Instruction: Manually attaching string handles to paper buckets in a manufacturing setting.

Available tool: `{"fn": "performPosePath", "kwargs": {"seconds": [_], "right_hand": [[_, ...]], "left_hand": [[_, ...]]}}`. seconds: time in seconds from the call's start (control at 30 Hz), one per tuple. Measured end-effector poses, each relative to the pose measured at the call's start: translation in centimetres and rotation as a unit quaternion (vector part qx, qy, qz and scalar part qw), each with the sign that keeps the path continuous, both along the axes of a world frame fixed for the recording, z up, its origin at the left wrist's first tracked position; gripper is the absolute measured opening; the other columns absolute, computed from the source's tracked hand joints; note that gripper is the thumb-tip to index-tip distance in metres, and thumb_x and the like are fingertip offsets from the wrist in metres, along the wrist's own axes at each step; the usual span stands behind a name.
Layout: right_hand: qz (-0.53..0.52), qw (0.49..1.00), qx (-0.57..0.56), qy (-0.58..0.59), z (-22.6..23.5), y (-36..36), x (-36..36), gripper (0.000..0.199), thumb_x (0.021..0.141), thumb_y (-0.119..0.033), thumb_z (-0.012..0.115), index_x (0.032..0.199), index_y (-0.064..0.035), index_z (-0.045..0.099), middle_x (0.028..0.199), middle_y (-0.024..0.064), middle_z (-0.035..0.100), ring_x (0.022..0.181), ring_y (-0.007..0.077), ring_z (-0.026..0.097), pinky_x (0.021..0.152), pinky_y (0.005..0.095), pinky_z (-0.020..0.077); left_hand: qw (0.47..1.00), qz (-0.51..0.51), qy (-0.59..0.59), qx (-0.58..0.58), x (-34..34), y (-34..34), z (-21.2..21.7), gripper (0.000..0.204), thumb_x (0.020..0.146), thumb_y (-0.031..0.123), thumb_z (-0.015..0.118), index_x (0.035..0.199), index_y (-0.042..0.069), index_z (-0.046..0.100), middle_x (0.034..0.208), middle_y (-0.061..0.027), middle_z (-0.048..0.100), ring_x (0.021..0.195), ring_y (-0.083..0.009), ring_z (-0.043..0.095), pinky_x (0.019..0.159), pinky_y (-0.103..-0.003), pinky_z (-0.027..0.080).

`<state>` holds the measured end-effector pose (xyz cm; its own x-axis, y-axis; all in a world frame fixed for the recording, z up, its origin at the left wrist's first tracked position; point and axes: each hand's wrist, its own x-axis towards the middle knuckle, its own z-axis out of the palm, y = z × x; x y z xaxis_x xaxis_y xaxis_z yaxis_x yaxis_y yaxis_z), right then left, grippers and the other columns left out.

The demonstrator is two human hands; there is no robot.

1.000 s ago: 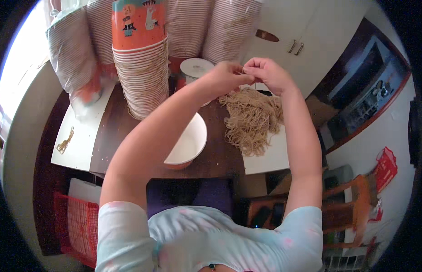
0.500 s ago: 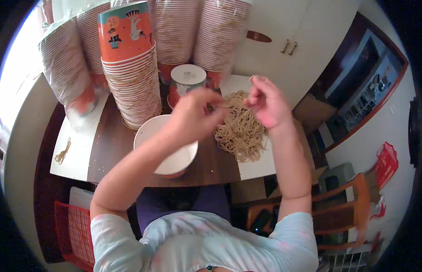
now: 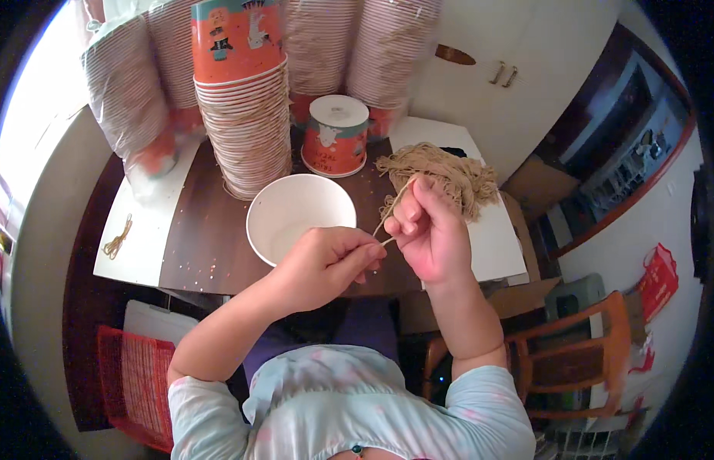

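My left hand (image 3: 335, 259) pinches one part of a thin tan cord (image 3: 387, 217) between thumb and fingertips. My right hand (image 3: 434, 230), fingers curled, grips another part of the cord, which stretches between the two hands over the front of the table. Just beyond my left hand, a white-lined paper bucket (image 3: 296, 207) stands with its mouth up. Behind my right hand lies a tangled pile of the same tan cord (image 3: 449, 170).
A tall stack of nested paper buckets (image 3: 246, 126) rises at the back left. Beside it an orange bucket (image 3: 335, 142) stands upside down. Plastic-wrapped stacks (image 3: 131, 96) line the back. A small cord bundle (image 3: 118, 239) lies at the table's left; a wooden chair (image 3: 572, 360) stands right.
Both hands have come back from the cord pile toward me, with a cord now plainly stretched between them. The pile looks shifted farther back, and the view has moved slightly.
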<state>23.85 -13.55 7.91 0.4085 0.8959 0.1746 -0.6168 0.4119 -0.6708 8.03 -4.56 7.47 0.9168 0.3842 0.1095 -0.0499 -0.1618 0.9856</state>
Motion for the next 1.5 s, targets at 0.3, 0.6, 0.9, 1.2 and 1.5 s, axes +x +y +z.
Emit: {"fn": "performPosePath", "kwargs": {"seconds": [0.3, 0.6, 0.9, 1.2, 1.5], "right_hand": [[-0.378, 0.705, -0.115, -0.589, -3.2, -2.2, -0.1, 0.047, 0.084, -0.021, 0.066, 0.121, 0.0016, 0.047, 0.117, 0.0147, 0.052, 0.106, 0.0264, 0.052, 0.095, 0.0383, 0.0409], [0.097, 0.920, -0.107, -0.364, -2.0, -3.0, -4.6, 0.026, 0.088, -0.004, 0.061, 0.113, 0.0013, 0.054, 0.099, 0.0053, 0.065, 0.084, 0.0051, 0.060, 0.068, 0.0213, 0.0505], [-0.109, 0.754, -0.008, -0.648, -2.5, -2.3, -5.4, 0.013, 0.076, -0.001, 0.069, 0.088, -0.0028, 0.063, 0.080, 0.0109, 0.060, 0.072, 0.0265, 0.062, 0.063, 0.0325, 0.0499], [-0.138, 0.684, 0.064, -0.713, -2.9, -2.0, -5.3, 0.024, 0.069, 0.007, 0.069, 0.090, -0.0023, 0.065, 0.078, 0.0105, 0.061, 0.066, 0.0234, 0.061, 0.055, 0.0309, 0.0493], [-0.144, 0.646, 0.106, -0.742, -2.9, -1.6, -5.8, 0.021, 0.070, 0.000, 0.069, 0.089, -0.0020, 0.061, 0.082, 0.0098, 0.059, 0.067, 0.0256, 0.060, 0.058, 0.0343, 0.0508]], "left_hand": [[0.999, 0.012, 0.005, 0.037, -2.7, -0.3, 0.2, 0.016, 0.088, 0.010, 0.056, 0.090, -0.004, 0.066, 0.073, -0.0056, 0.062, 0.063, -0.0089, 0.057, 0.056, -0.025, 0.047], [0.990, 0.038, -0.009, 0.139, -5.0, -0.4, 0.6, 0.009, 0.081, 0.005, 0.061, 0.082, -0.003, 0.065, 0.071, -0.0102, 0.061, 0.066, -0.0143, 0.059, 0.058, -0.029, 0.047], [0.988, 0.080, 0.021, 0.132, -6.6, -0.1, -1.2, 0.011, 0.083, 0.007, 0.063, 0.087, -0.003, 0.067, 0.076, -0.0101, 0.065, 0.066, -0.0133, 0.061, 0.061, -0.027, 0.049], [0.989, 0.007, 0.066, -0.135, -6.7, 0.4, -2.2, 0.015, 0.089, 0.008, 0.059, 0.093, -0.004, 0.067, 0.081, -0.0047, 0.066, 0.069, -0.0082, 0.060, 0.064, -0.022, 0.050], [0.991, 0.051, 0.024, -0.121, -7.3, 0.6, -2.7, 0.004, 0.082, 0.003, 0.067, 0.083, -0.001, 0.067, 0.077, -0.0009, 0.064, 0.068, -0.0059, 0.056, 0.061, -0.020, 0.046]]}}
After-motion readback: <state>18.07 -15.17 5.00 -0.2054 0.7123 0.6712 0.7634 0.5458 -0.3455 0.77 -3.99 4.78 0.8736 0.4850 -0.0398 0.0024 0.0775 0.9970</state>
